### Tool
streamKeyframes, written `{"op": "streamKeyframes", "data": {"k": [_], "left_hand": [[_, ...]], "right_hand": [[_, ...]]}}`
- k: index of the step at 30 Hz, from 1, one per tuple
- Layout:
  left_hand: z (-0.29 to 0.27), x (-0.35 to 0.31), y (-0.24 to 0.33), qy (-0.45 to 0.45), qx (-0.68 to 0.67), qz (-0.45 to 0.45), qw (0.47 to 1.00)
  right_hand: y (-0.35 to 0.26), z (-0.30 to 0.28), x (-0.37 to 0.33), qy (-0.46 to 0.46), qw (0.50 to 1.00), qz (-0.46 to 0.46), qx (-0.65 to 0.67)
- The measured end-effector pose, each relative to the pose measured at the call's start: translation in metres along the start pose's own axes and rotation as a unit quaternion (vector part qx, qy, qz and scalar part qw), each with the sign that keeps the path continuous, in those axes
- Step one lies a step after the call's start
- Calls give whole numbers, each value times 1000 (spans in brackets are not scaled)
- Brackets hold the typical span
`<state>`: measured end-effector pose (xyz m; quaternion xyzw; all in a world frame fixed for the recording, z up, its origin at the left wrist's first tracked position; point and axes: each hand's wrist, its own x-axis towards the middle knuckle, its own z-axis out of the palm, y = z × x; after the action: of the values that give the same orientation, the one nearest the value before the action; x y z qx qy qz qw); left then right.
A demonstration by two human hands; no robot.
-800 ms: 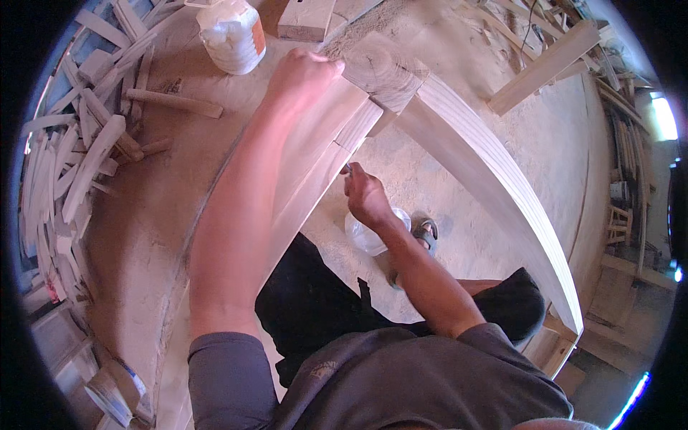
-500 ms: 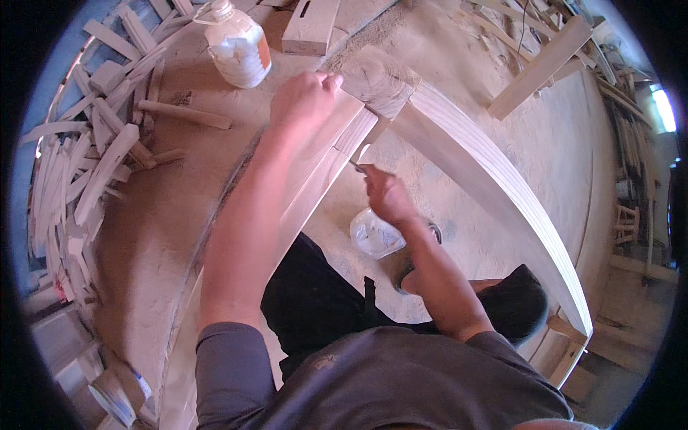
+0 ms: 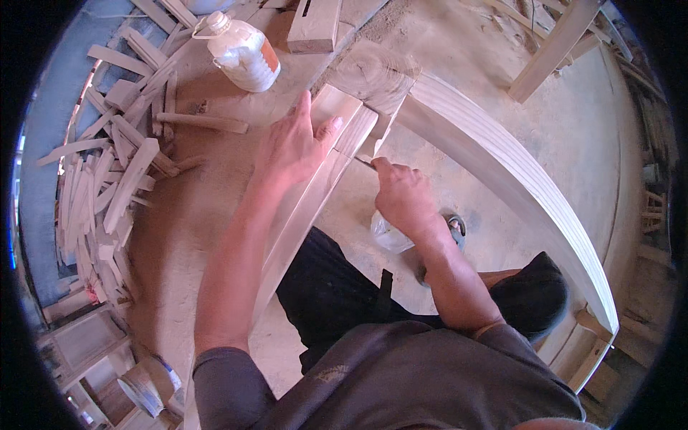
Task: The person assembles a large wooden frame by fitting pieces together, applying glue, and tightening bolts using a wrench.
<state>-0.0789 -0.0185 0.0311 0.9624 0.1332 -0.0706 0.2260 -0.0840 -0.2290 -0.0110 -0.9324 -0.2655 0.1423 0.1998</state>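
My left hand point(image 3: 299, 147) lies on a pale wooden beam point(image 3: 322, 168), thumb and forefinger spread, holding nothing. The beam runs up from the lower left to a corner block point(image 3: 373, 72) with end grain showing. My right hand point(image 3: 407, 195) is closed round a small thin tool point(image 3: 365, 162), mostly hidden by the fingers. Its end is at the beam's inner side, just below the corner. Beside it a pale strip point(image 3: 377, 147), whose kind I cannot make out, shows at the joint. A curved beam point(image 3: 516, 158) leaves the corner toward the lower right.
A whitish plastic jug point(image 3: 247, 57) stands beyond the beam. Scrap wood point(image 3: 107, 186) is heaped at the left, with a round tub point(image 3: 147, 387) below it. A translucent plastic container or bag point(image 3: 387, 235) sits on the floor under my right hand. A plank point(image 3: 552, 54) leans at upper right.
My left hand has drawn back from the beam's far end and its fingers have spread. My right hand stays by the inner side of the joint with the tool. The view has shifted slightly.
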Motion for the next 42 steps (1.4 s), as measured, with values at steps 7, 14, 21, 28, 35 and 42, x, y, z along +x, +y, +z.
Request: {"op": "streamKeyframes", "data": {"k": [7,14,21,28,35,42], "left_hand": [[9,-13,15,111,55,119,985],[19,-96,-9,108,198,9,974],[6,-64,21,61,110,51,991],[8,-78,-6,61,88,19,994],[2,-64,14,62,66,58,994],[-4,-82,-17,47,77,31,995]], "right_hand": [[56,105,31,96,974,-32,203],[-5,-5,10,-28,999,-23,-39],[70,105,35,101,971,-35,214],[1,-6,6,-11,1000,-2,10],[61,92,28,58,970,22,236],[-11,1,5,-23,999,-8,-48]]}}
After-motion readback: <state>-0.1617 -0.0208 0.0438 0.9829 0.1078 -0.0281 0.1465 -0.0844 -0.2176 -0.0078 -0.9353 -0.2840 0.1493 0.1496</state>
